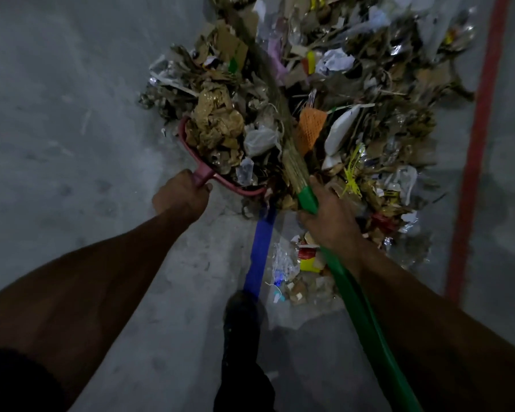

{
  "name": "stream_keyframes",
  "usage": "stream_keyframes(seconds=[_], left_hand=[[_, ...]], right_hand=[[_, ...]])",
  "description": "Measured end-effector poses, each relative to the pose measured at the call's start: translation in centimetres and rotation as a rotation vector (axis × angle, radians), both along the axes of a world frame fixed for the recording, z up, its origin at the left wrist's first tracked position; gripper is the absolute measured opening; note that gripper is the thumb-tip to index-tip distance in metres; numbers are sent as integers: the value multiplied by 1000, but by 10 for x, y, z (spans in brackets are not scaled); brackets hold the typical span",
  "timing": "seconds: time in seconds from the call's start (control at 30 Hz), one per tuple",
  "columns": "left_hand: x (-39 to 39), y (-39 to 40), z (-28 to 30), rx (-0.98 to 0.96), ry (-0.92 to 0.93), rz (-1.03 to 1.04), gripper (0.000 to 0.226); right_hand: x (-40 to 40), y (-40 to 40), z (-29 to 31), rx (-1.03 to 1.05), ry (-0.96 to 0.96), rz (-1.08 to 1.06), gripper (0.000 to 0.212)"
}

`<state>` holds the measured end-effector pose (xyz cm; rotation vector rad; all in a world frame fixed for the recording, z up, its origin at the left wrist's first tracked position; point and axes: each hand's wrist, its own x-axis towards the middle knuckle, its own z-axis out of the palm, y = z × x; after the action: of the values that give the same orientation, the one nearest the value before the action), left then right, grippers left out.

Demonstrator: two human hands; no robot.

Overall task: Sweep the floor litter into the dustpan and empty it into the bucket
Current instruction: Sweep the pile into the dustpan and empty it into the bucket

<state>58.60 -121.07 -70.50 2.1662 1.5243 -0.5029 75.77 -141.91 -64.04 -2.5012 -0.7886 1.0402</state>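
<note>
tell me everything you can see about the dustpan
The dustpan looks like pinkish-red plastic, with a curved raised rim and a short stubby handle. The left hand grips that handle, holding the pan low against the near left edge of the litter pile. Its tray is heaped with crumpled brown paper, a whitish plastic bag and clear wrappers, so the floor of the pan is hidden. The broom, held by the right hand, lies just to its right.

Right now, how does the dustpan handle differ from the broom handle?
The dustpan handle is pink, short and almost hidden in the left hand. The broom handle is green, long, and runs well past the right hand toward the lower edge. Both are gripped by a hand, beside the litter pile.
</note>
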Motion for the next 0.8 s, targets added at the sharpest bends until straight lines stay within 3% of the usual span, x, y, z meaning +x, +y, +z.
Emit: stream_keyframes(seconds=[0.2, 0.43, 0.8], left_hand=[[-23, -28, 69, -17, -23, 17, 35], [-60, -67, 199, -34, -22, 38, 39], [-180, -114, 387, 2, -87, -9, 40]], right_hand=[[-31, -29, 71, -1, -8, -63, 75], [-68, -62, 197, -66, -1, -68, 77], [-193, -123, 391, -10, -41, -82, 73]])
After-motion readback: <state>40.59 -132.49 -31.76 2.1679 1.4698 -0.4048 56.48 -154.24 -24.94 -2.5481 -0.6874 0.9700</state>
